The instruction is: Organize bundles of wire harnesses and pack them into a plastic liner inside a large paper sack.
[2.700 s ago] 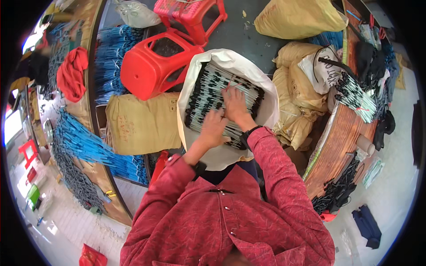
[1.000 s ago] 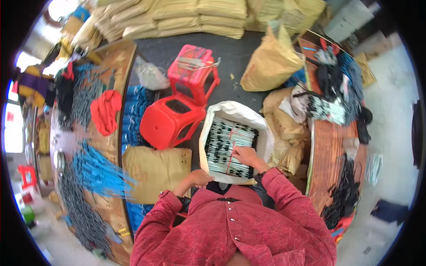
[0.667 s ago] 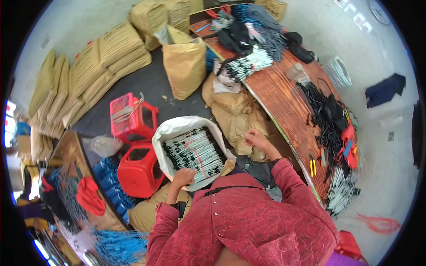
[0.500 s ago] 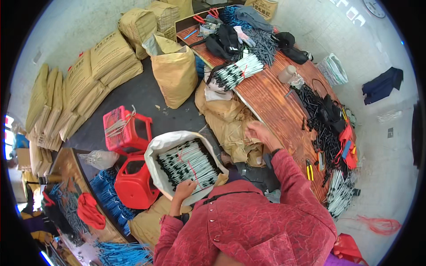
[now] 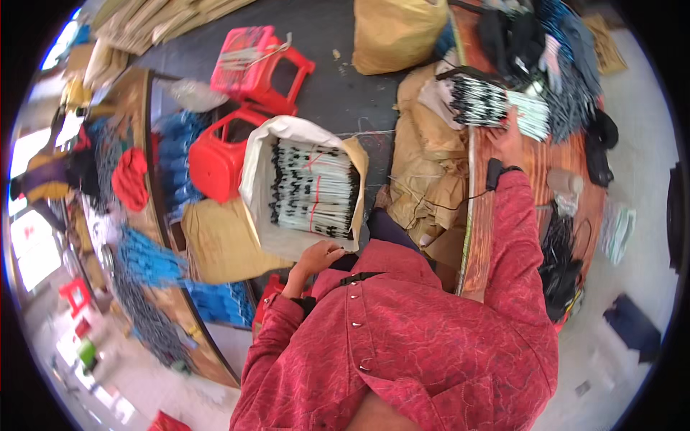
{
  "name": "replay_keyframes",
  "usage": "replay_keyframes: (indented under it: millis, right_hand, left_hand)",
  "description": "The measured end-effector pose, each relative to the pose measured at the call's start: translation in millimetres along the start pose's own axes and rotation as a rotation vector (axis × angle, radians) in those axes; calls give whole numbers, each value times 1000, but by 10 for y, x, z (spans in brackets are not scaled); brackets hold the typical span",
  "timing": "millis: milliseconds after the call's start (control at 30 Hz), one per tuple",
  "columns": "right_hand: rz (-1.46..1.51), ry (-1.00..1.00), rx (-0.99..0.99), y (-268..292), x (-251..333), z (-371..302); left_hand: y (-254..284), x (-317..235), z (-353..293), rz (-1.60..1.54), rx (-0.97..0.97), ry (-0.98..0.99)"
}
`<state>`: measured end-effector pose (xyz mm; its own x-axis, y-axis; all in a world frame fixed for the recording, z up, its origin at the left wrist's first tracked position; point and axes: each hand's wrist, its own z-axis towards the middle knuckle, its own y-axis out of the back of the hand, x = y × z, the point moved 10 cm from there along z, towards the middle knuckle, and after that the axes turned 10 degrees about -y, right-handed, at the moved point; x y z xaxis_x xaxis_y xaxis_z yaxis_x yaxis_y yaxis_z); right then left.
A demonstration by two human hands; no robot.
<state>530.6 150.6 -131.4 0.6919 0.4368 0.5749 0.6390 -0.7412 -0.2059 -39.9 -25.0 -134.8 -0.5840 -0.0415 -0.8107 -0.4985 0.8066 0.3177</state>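
My right hand (image 5: 509, 141) reaches over the brown wooden table, its fingers curled round a bundle of thin white rods with black ends (image 5: 532, 113) lying at the table's edge. My left hand (image 5: 320, 257) is closed at the near rim of a white woven sack (image 5: 260, 179), its fingers bent against the edge; the fingertips are partly hidden. Inside the open sack lie similar bundles of white rods with black ends (image 5: 330, 190), tied with red string and stacked side by side.
Two red plastic stools (image 5: 215, 161) stand left of the sack. Crumpled brown paper (image 5: 424, 172) lies between sack and table. A large yellow-brown sack (image 5: 395, 36) stands at the far side. Blue rods (image 5: 151, 251) lie on the left bench. A cup (image 5: 566, 181) stands on the table.
My right hand has moved from above the near table edge out to the rod bundle and closed on it. The left hand stays at the sack's rim. The view has turned.
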Motion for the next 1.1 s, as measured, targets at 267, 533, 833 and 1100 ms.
replay_keyframes:
  millis: [267, 533, 833, 1100]
  right_hand:
    - [78, -23, -72, 121, 31, 279]
    - [352, 109, 188, -1, 101, -427]
    - [102, 260, 151, 126, 113, -1287]
    - [-343, 122, 232, 430, -827, -1893]
  left_hand:
    - [-99, 51, -107, 32, 8, 84]
    - [-30, 190, -114, -87, 30, -25]
    - [1315, 118, 297, -26, -290, -207]
    - [2816, -525, 897, 317, -739, -524]
